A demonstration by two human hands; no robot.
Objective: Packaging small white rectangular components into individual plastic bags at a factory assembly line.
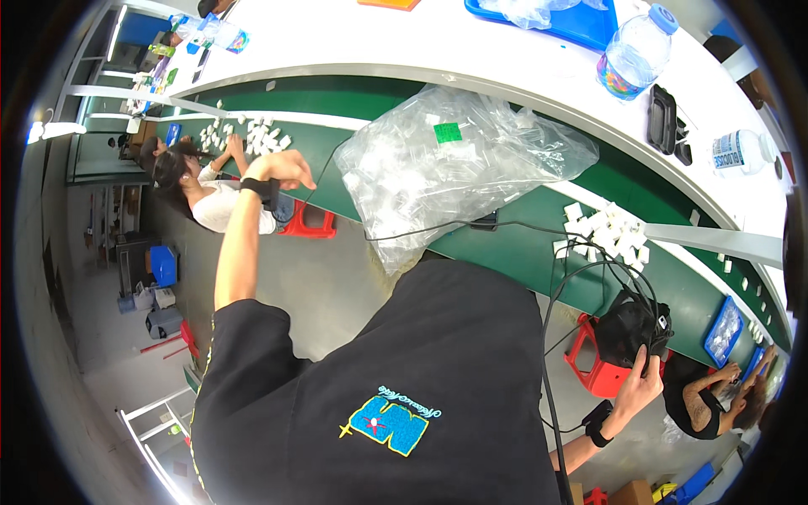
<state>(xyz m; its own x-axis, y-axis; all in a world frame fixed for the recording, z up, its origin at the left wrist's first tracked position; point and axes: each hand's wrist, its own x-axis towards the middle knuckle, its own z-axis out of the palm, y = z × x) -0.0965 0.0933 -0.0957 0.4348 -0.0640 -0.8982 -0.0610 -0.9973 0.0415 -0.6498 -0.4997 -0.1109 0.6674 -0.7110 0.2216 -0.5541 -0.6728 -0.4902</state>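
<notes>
- Far left, a seated co-worker in a white top leans over white pieces scattered on the green belt.
- The left hand is raised at the end of an upstretched arm, with a black wristband on the wrist. Its fingers are loosely curled and hold nothing; it hangs in the air near the belt's edge, just beside the co-worker.
- A red stool stands on the floor below that hand.
- In the middle, a big clear bag full of small clear parts lies on the belt, with a green label on top.
- A black cable runs from under the bag toward the right.
- The person's black shirt with a blue and yellow patch fills the lower middle.
- Right of the bag, a heap of white pieces sits on the belt.
- The right hand, also with a wristband, grips a black bag that rests on a second red stool; its fingers are closed on the bag's lower edge.
- On the white tabletop above lie a blue tray and a water bottle.
- Lower right, another co-worker in black works at a blue tray.
</notes>
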